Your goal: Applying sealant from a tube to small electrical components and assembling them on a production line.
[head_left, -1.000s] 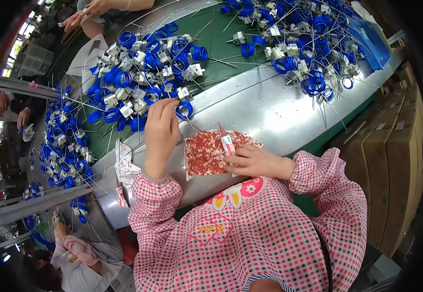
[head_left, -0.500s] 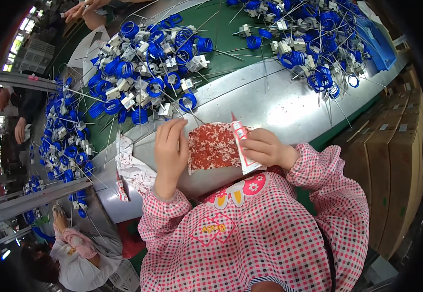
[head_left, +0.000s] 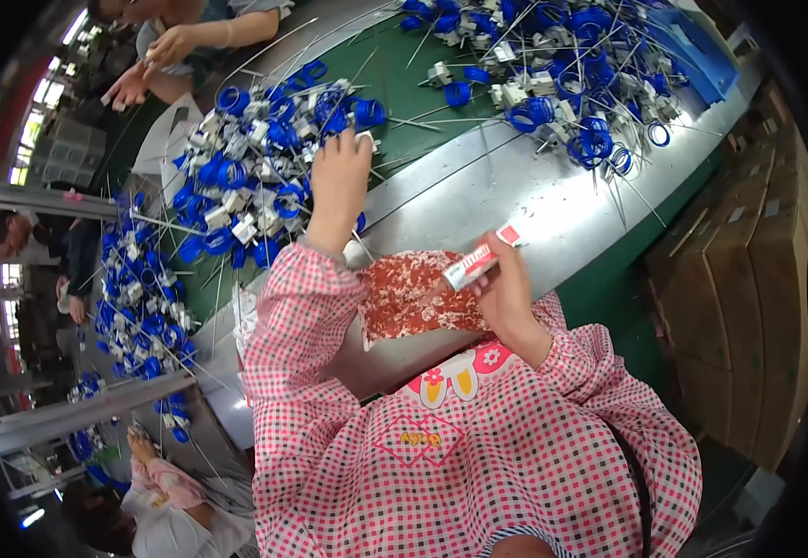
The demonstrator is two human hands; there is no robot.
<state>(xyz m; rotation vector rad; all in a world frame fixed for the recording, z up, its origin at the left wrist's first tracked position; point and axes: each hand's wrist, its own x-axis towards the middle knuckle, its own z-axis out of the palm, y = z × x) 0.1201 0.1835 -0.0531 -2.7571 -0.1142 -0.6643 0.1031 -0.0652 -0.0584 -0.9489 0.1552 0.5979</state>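
Note:
My right hand (head_left: 508, 296) is closed around a white and red squeeze tube (head_left: 471, 268), tilted over a reddish-brown pad (head_left: 413, 302) crusted with pale flakes. The pad lies on the metal table edge in front of me. Reaching forward, my left hand (head_left: 339, 181) has its fingers closed at the near right side of a pile of parts with white blocks, blue coils and thin metal rods (head_left: 237, 177). A white block (head_left: 367, 139) shows at its fingertips; the rest of that part is hidden by the hand.
Another heap of blue-coil parts (head_left: 571, 74) lies at the far right beside a blue tray (head_left: 692, 56). Long rods stick out from the heaps. Cardboard boxes (head_left: 739, 307) stand to the right. Several other people work at the left and across the table; one co-worker's hand (head_left: 173, 45) is nearby.
My left hand has moved forward from beside the pad to the pile. My right hand has turned the tube, raising its flat white end. A co-worker's arms have come further into view.

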